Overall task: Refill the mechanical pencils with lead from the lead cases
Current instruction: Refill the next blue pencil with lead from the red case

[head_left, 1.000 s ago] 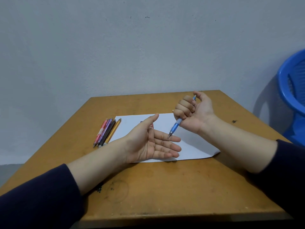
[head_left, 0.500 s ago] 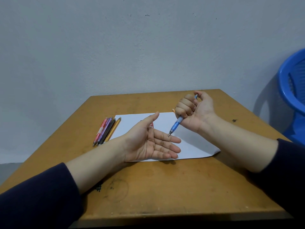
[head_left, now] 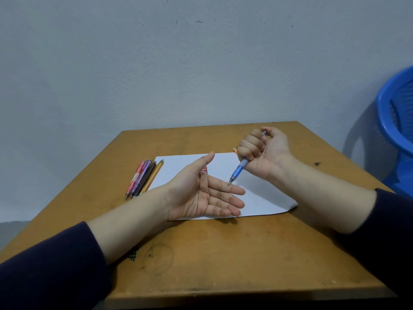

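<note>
L hand palm-up, fingers straight, over white paper, R hand fisted round blue mech pencil, tip at L index finger, 4 pencils left of paper, poses barely changed.

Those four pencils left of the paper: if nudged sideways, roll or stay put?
Probably roll: the four pencils look slim and round, lying loose on the flat table. Likely light and stiff, so a pinch should lift one. They lie side by side, so pushing one would probably shove its neighbours.
</note>
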Tool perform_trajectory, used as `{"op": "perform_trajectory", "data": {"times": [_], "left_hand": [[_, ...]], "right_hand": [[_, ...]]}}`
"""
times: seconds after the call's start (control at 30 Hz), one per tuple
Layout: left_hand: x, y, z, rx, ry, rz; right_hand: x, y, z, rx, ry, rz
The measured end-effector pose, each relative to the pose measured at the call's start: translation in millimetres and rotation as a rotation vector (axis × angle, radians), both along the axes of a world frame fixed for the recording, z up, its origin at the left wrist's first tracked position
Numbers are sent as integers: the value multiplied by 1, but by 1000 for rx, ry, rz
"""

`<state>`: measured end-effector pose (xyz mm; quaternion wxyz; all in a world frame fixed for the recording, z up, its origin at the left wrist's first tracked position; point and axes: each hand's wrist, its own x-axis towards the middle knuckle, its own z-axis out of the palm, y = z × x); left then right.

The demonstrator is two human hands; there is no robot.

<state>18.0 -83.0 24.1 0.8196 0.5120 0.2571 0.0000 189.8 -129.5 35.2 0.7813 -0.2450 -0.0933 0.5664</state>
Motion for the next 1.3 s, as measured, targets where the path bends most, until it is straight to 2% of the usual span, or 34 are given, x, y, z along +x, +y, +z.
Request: {"op": "perform_trajectory", "data": {"times": [0.33,0.53,0.8,1.07,1.3], "left_hand": [[0,-1,0,29,5,18],[0,-4,0,107,9,104],[2,0,-2,88,-63,272],[2,2,-3,124,-137,369],[3,6,-6,379,-155,473]], "right_hand": [[1,0,1,39,13,50],[-3,5,5,54,-57,80],[-11,8,6,-12,-240,54],[-18,2,1,-53,-778,139],[-9,8,-2,-195,-790,-1]]}}
